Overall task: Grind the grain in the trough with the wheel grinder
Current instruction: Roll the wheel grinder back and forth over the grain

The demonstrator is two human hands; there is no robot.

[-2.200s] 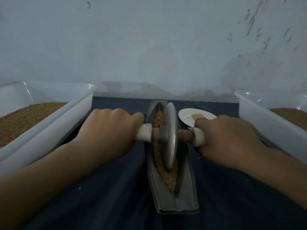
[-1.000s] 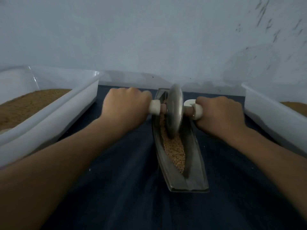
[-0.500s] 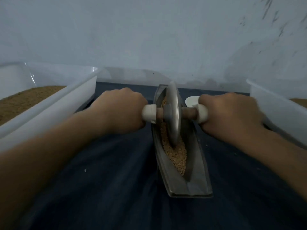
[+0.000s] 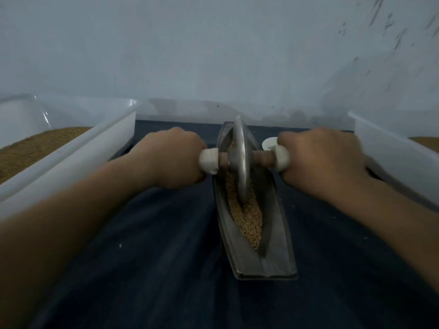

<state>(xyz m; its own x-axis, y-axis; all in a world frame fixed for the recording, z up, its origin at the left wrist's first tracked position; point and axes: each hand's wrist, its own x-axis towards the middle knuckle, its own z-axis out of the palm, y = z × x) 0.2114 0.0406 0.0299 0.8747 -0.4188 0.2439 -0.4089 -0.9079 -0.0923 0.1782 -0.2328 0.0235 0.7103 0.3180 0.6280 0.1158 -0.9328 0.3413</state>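
A boat-shaped metal trough point(image 4: 278, 236) lies lengthwise on the dark cloth, with tan grain point(image 4: 250, 220) heaped along its groove. The metal grinding wheel point(image 4: 240, 160) stands upright in the groove, over the far half of the trough. A wooden axle with white end caps runs through it. My left hand point(image 4: 173, 157) is closed around the left handle and my right hand point(image 4: 320, 160) around the right handle. The near end of the trough is uncovered.
A white plastic bin point(image 4: 78, 155) holding brown grain stands at the left, and another white bin point(image 4: 394, 155) at the right. A small white dish point(image 4: 269, 142) peeks out behind my right hand. A pale wall rises just past the trough.
The wheel went from mid-trough to the far end, then came back slightly toward me. Both hands kept their grip throughout.
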